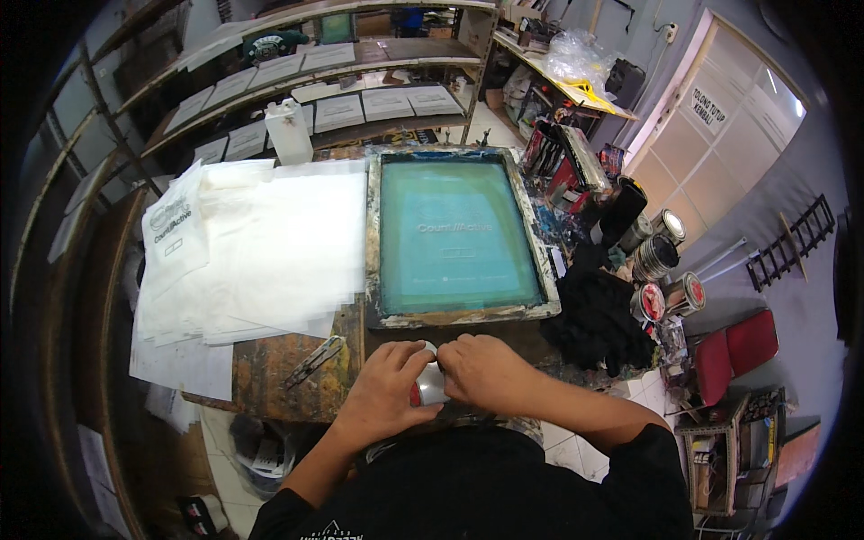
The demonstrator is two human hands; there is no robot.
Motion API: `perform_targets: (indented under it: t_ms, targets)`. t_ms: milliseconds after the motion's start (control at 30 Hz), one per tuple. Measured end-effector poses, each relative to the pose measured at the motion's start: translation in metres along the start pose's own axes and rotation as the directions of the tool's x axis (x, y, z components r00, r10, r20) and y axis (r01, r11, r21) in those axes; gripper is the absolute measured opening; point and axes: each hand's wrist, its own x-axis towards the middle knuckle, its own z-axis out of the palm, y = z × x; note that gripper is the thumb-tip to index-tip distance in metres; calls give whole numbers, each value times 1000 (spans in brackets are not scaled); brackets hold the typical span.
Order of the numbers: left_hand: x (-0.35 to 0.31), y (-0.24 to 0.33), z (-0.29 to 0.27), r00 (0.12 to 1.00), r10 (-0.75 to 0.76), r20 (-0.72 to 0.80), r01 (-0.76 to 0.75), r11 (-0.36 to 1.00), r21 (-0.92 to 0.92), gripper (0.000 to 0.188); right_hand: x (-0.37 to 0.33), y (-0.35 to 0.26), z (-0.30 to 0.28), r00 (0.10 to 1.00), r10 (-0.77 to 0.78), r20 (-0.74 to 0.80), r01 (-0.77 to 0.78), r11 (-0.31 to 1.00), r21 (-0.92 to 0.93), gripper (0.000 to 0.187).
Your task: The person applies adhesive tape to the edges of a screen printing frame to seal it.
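Note:
Close to my body, at the table's front edge, I hold a small silvery-white container with a red patch [433, 387]. My left hand [385, 385] wraps round its side with the thumb near the top. The fingers of my right hand [484, 371] are closed on its upper right side; what they grip there is partly hidden. Just beyond my hands lies a screen-printing frame [463, 317], its wooden border stained with ink. Its teal mesh [459, 193] carries pale lettering and a small rectangle.
A spread stack of white sheets [288, 243] covers the table's left, with a white jug [288, 130] behind it. A narrow tool [315, 360] lies nearer me. Black cloth [598, 315] and several paint cans [655, 258] crowd the right. Drying shelves [423, 51] stand beyond.

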Motion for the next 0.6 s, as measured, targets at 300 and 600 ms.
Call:
perform_targets:
  t_ms: [300, 600]
  targets:
    - [0, -4, 12, 992, 102, -81, -99, 994, 36, 76, -1, 21, -16, 999, 14, -35, 2, 913, 407, 16]
    - [-5, 2, 29, 968, -158, -197, 92, 946, -310, 56, -10, 14, 27, 859, -137, -494, 118, 991, -69, 28]
